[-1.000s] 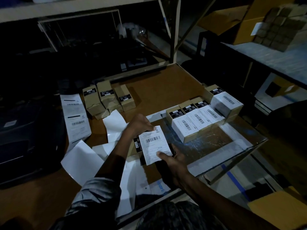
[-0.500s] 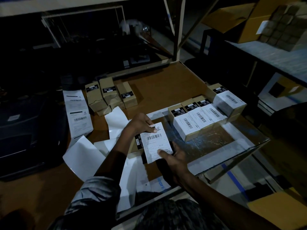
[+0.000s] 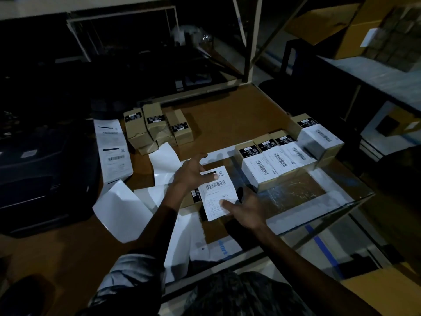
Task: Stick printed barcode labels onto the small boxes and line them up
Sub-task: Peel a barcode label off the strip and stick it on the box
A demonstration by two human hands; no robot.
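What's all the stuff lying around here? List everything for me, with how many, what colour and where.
labelled boxes: four, brown with white barcode labels, in a row at right on the table
unlabelled boxes: several, brown with small black stickers, grouped at back left
box in work: one, brown, under the hands
barcode label: one, white, lying on that box
printed label strip: one, white, left of the unlabelled boxes
backing sheets: several, white, scattered at front left
table: one, brown
left hand: fingers spread, thumb on the label's upper edge
right hand: fingers straight, at the label's lower corner
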